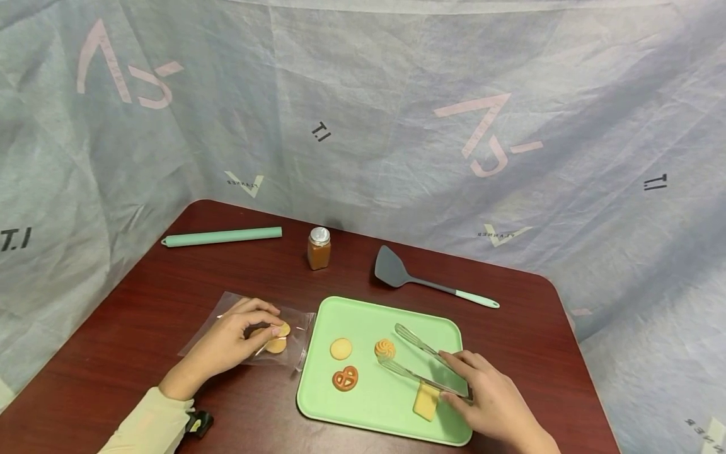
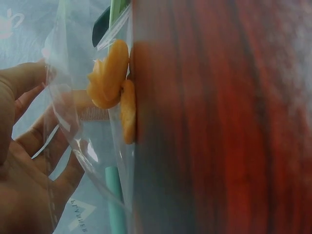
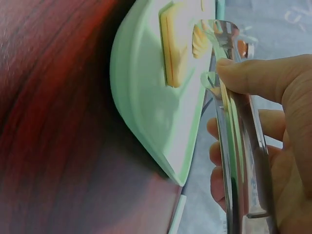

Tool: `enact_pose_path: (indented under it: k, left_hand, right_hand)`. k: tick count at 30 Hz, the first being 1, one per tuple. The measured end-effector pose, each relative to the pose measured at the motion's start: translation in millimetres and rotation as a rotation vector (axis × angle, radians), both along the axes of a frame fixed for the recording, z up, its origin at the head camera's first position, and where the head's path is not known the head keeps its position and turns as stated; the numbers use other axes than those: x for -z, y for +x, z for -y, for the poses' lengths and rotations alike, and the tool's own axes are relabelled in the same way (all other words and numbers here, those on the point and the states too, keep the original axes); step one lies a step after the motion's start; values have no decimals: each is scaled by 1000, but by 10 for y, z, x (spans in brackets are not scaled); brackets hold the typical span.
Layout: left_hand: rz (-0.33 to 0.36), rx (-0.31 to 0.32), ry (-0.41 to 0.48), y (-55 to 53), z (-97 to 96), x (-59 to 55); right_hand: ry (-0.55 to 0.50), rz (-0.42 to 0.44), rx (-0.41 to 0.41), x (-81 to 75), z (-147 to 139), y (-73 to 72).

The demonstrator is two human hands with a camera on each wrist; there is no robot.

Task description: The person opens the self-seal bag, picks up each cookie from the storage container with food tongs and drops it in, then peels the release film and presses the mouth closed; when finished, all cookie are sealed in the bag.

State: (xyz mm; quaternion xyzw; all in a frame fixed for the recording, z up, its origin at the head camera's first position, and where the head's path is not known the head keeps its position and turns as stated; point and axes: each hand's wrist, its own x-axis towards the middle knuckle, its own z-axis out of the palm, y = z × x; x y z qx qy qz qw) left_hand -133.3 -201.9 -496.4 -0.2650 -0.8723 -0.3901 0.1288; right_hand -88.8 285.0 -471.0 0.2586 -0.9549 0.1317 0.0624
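My left hand [image 1: 229,337] is over a clear plastic bag [image 1: 244,366], thumb and forefinger pinching its raised film. Inside lie round yellow cookies [image 1: 276,345], seen side-on as golden pieces [image 2: 109,78] in the left wrist view. My right hand [image 1: 490,394] grips metal tongs [image 1: 425,378] above the green tray [image 1: 391,429]. Their tips are apart, one on each side of a swirl cookie [image 1: 385,349]. A rectangular sandwich cookie [image 1: 426,401] lies under the lower tong arm. To the left on the tray are a round cookie [image 1: 341,349] and a pretzel [image 1: 345,378].
Behind the tray lies a grey spatula [image 1: 391,268] with a pale green handle. A spice jar [image 1: 319,249] stands at the back, and a green rod-shaped tool [image 1: 224,236] lies at the back left. Grey cloth [image 1: 363,113] hangs behind the dark red table [image 1: 527,328].
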Motion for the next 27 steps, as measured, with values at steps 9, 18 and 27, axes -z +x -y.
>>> enact_pose_path:
  k: [9,18,27]
  left_hand:
    - [-4,-4,10,1,14,17]
    - [3,-3,17,-1,16,11]
    - [20,-7,12,-2,8,-2]
  right_hand:
    - [8,6,-11,16,50,-4]
    - [4,-51,-65,15,51,-35]
    - [7,-48,-53,16,66,-72]
